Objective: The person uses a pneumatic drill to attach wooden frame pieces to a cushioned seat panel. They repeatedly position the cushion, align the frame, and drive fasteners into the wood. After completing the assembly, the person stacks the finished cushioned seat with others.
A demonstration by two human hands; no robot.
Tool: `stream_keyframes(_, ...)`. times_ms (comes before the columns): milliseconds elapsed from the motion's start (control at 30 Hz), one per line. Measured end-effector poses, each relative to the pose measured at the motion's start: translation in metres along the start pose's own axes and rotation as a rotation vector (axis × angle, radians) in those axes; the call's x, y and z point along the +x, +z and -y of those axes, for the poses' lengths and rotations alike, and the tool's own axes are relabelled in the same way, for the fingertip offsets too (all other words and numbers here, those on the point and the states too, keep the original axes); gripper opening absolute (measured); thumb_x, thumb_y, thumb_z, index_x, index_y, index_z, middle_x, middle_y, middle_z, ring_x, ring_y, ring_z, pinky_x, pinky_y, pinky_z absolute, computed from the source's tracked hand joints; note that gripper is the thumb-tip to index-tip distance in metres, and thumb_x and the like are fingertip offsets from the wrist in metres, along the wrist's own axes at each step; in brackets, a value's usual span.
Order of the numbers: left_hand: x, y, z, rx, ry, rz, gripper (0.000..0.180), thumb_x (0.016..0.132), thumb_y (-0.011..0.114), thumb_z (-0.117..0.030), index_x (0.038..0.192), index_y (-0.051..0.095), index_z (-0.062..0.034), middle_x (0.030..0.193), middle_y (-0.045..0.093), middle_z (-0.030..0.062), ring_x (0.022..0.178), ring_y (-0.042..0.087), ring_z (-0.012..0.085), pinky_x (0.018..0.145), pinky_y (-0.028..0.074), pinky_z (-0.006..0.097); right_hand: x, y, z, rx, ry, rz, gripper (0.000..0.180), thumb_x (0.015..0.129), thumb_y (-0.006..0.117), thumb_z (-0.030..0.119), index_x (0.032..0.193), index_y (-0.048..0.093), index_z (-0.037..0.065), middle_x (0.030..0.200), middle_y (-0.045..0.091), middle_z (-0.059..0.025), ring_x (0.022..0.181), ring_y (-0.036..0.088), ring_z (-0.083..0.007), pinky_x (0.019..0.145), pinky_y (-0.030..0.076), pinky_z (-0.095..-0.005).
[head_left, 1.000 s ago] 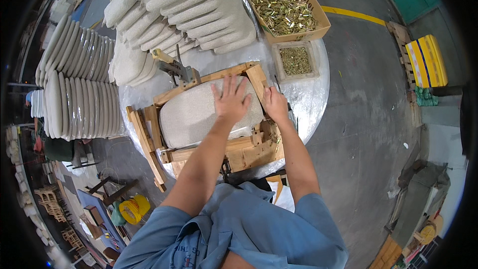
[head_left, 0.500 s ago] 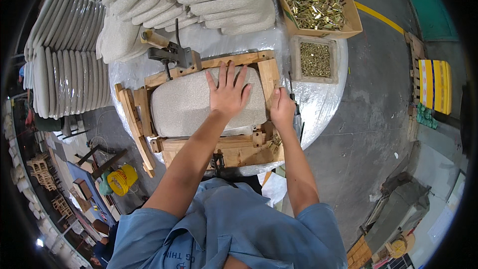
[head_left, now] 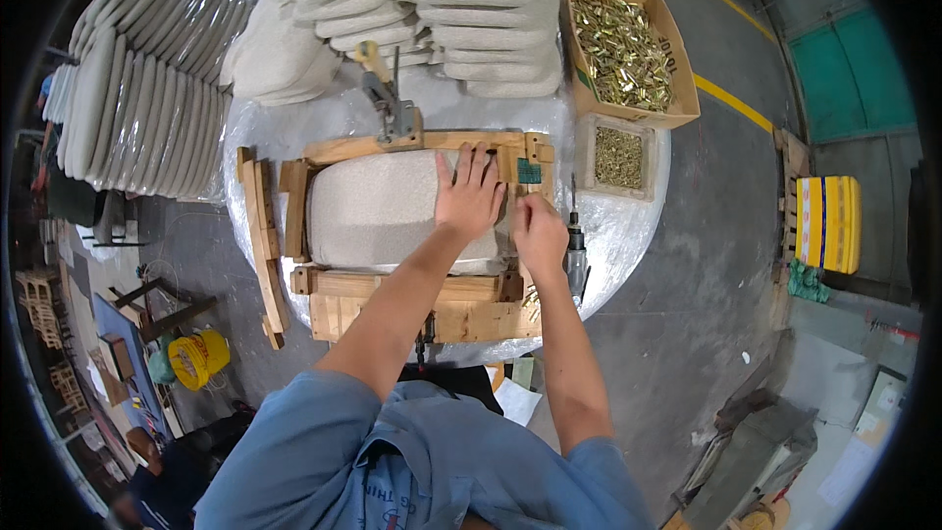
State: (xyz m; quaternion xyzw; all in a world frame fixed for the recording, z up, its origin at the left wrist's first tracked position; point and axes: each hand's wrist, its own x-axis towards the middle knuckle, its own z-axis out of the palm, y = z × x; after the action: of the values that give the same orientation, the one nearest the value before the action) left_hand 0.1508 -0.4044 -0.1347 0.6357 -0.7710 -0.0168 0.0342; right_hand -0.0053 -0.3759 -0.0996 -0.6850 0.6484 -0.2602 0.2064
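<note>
A padded seat panel covered in light grey fabric lies inside a wooden frame jig. My left hand presses flat on the panel's right part, its fingers spread toward the far rail. At the jig's right end my right hand is closed with the knuckles up; what its fingers hold, if anything, is hidden. Just beyond it a small green patch shows on the wood. A toggle clamp with a tan handle stands on the far rail. A dark power driver lies right of my right hand.
Grey padded panels are stacked at the back and far left. A carton of brass-coloured hardware and a tray of small fasteners stand back right. Loose wooden bars lie left of the jig on the plastic-wrapped round table.
The view has shifted and turned. My left hand now rests nearer the panel's right end. My right hand has moved nearer me and curled. The clamp handle looks more upright.
</note>
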Motion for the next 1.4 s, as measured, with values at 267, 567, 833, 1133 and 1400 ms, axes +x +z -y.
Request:
stream_keyframes(267, -0.114, -0.026, 0.119, -0.240, -0.199, -0.158, 0.070, 0.099, 0.060, -0.032, 0.159, 0.036, -0.0047, 0.165, 0.034, 0.0207, 0.156, 0.026, 0.0382, 0.126, 0.013, 0.063, 0.066, 0.030, 0.009, -0.088, -0.255, -0.258, 0.043, 0.101, 0.062, 0.032, 0.130, 0.060, 0.001, 0.141, 0.057, -0.0205, 0.134, 0.050, -0.0399, 0.112, 0.040, -0.0492)
stream_keyframes(567, -0.152, -0.006, 0.230, -0.440, -0.681, -0.147, 0.082, 0.106, 0.043, -0.056, 0.159, 0.032, 0.0053, 0.167, 0.020, 0.0336, 0.157, 0.017, 0.0463, 0.126, 0.013, 0.059, 0.072, 0.069, 0.011, -0.262, -0.341, 0.123, 0.068, 0.104, 0.052, 0.048, 0.153, 0.044, 0.002, 0.162, 0.040, -0.0175, 0.156, 0.026, -0.0377, 0.129, 0.018, -0.0509)
stream_keyframes(833, -0.109, -0.066, 0.264, -0.594, -0.426, -0.248, 0.080, 0.107, 0.040, -0.055, 0.158, 0.032, 0.0055, 0.168, 0.024, 0.0280, 0.158, 0.020, 0.0403, 0.128, 0.014, 0.051, 0.078, 0.067, 0.011, -0.272, -0.282, 0.158, 0.063, 0.105, 0.049, 0.048, 0.156, 0.044, 0.010, 0.163, 0.039, -0.0158, 0.155, 0.027, -0.0362, 0.129, 0.017, -0.0497)
stream_keyframes(1133, -0.059, -0.013, 0.282, -0.126, -0.183, -0.009, 0.074, 0.106, 0.041, -0.052, 0.163, 0.031, -0.0056, 0.169, 0.028, 0.0203, 0.158, 0.022, 0.0372, 0.127, 0.012, 0.059, 0.068, 0.076, 0.018, -0.431, -0.322, 0.151, 0.062, 0.105, 0.048, 0.048, 0.156, 0.045, 0.012, 0.161, 0.041, -0.0193, 0.153, 0.031, -0.0408, 0.127, 0.019, -0.0550)
stream_keyframes(1400, -0.061, -0.005, 0.281, 0.037, -0.148, -0.074, 0.069, 0.105, 0.042, -0.048, 0.159, 0.038, -0.0045, 0.164, 0.039, 0.0186, 0.154, 0.032, 0.0394, 0.124, 0.020, 0.059, 0.074, 0.070, 0.015, -0.385, -0.347, 0.143, 0.064, 0.102, 0.054, 0.049, 0.156, 0.048, 0.015, 0.158, 0.044, -0.0208, 0.149, 0.036, -0.0431, 0.122, 0.024, -0.0591)
